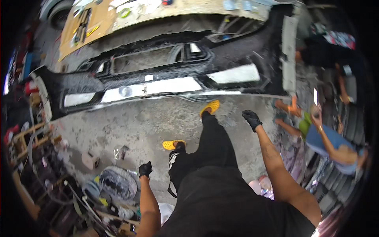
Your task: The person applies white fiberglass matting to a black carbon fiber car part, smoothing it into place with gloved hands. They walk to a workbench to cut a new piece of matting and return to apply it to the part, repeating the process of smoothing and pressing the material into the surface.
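Two gloved hands (145, 170) (251, 119), palms hidden: cannot tell if grasping; black bumper (244, 51) blurred.

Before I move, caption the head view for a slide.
Left hand and right hand, both black-gloved, held clear of the patchy black-and-white bumper.

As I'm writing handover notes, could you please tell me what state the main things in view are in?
Car bumper cover: black with white areas
Left hand: gloved, fingers bent, grip unclear
Right hand: gloved, fingers bent, grip unclear
Yellow clogs: worn on both feet
Green tape roll: lying flat
Yellow tool: lying on brown sheet
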`<state>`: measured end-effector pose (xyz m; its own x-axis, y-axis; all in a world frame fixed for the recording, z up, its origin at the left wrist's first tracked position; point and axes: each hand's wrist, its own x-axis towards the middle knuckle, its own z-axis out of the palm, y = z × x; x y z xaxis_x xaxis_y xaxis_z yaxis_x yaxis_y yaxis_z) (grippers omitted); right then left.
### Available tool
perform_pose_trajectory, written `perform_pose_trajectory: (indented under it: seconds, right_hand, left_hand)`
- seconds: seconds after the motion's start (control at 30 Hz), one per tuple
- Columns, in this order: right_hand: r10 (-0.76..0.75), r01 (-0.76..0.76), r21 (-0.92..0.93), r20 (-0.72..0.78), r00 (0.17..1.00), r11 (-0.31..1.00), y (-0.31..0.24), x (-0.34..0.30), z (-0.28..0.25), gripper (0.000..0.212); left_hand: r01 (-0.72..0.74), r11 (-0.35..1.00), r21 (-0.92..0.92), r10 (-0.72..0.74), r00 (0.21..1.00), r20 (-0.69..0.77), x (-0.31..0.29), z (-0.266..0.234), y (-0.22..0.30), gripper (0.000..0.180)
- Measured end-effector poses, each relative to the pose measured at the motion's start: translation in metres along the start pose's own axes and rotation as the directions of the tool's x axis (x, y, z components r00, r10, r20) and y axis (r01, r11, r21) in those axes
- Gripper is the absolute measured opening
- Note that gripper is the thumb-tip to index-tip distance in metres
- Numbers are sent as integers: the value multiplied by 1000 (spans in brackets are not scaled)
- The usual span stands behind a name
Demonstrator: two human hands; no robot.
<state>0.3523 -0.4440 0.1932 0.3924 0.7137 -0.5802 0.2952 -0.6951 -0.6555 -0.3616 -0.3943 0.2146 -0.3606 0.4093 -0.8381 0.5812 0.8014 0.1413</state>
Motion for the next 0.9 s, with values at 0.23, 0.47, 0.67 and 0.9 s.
perform_pose_trajectory:
  seconds: [0.23, 0.47, 0.67, 0.9]
  right_hand:
    - [604, -633, -8, 308, 735, 774, 76, -138, 114, 29]
    - [553, -325, -458, 563, 614, 827, -138, -250, 264, 29]
    - [330, -227, -246, 573, 750, 942, -226, -90, 359, 30]
    - [473, -133, -619, 426, 772, 774, -410, 139, 472, 33]
  left_hand:
    - [-327, 858, 396, 285, 945, 162, 15, -36, -245, 34]
    - [-261, 608, 750, 267, 957, 117, 20, -153, -313, 24]
    - [-189, 927, 325, 259, 948, -186, 77, -255, -316, 38]
    - [-135, 967, -217, 106, 985, -138, 63, -317, -314, 40]
